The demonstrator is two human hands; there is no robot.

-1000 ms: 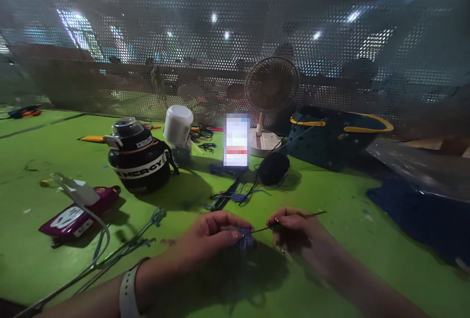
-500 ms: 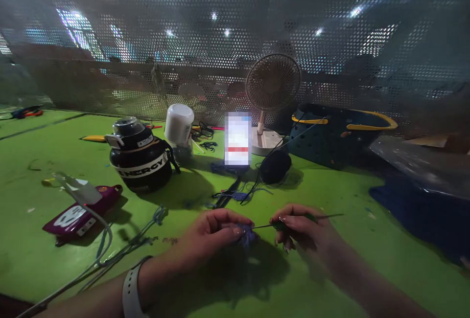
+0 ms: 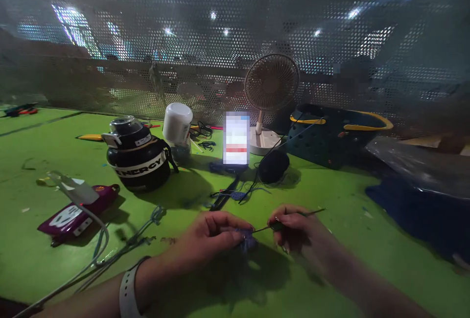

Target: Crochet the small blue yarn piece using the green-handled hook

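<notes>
Between the thumb and fingers of my left hand (image 3: 220, 232) is pinched a small piece of purple-blue crochet work (image 3: 248, 240), blurred and partly hidden by the fingers. My right hand (image 3: 293, 227) is closed around the dark green grip of a crochet hook (image 3: 261, 230). The hook's thin metal tip points left and meets the crochet work at my left fingertips; its back end sticks out beyond my right hand. Past my hands lie a flat blue crocheted piece (image 3: 238, 195) and a dark ball of yarn (image 3: 273, 167) with strands around it.
A phone (image 3: 236, 139) with a lit, blurred screen stands ahead, near a fan (image 3: 272, 83) and a dark basket (image 3: 330, 137). Leftward are a black bottle (image 3: 139, 161), a white container (image 3: 177, 121) and a purple power strip (image 3: 79, 213) with cords. Dark blue cloth (image 3: 418, 215) lies right.
The hook's back end has swung upward and shows less beyond my right hand, its tip still at the crochet work. The whole view has shifted slightly.
</notes>
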